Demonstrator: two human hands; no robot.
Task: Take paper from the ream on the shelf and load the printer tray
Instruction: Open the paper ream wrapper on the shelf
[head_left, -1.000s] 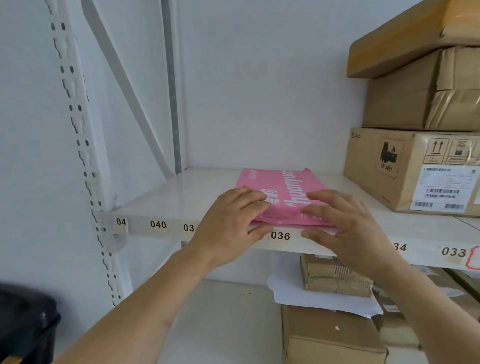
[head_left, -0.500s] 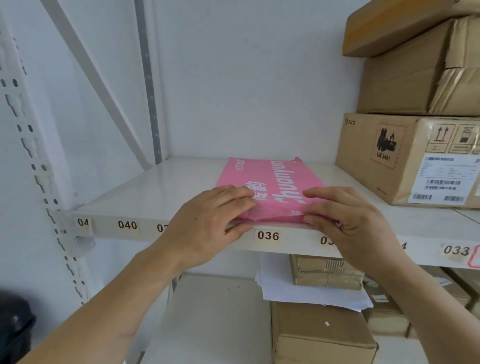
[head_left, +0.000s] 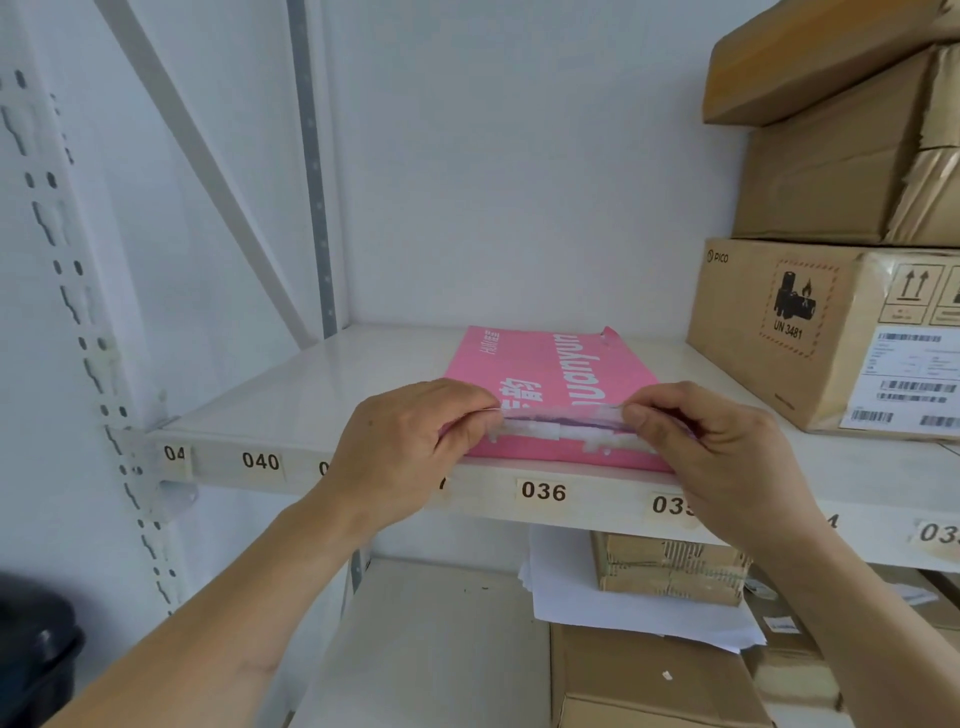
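A pink-wrapped paper ream (head_left: 550, 364) lies flat on the white shelf (head_left: 291, 410), its near end at the shelf's front edge above label 036. My left hand (head_left: 410, 441) pinches the left corner of the wrapper's near end flap. My right hand (head_left: 711, 447) pinches the right corner. Between them the flap (head_left: 563, 418) is lifted, showing its white glued underside. The paper inside is hidden. No printer is in view.
Stacked cardboard boxes (head_left: 831, 322) stand on the same shelf at the right. On the shelf below lie loose white sheets (head_left: 597, 603) and more boxes (head_left: 670, 566). A perforated upright (head_left: 78, 322) is at left, and a dark object (head_left: 31, 654) sits at the lower left.
Both hands went from resting flat on the ream's near end to pinching its end flap and lifting it open. The view moved closer.
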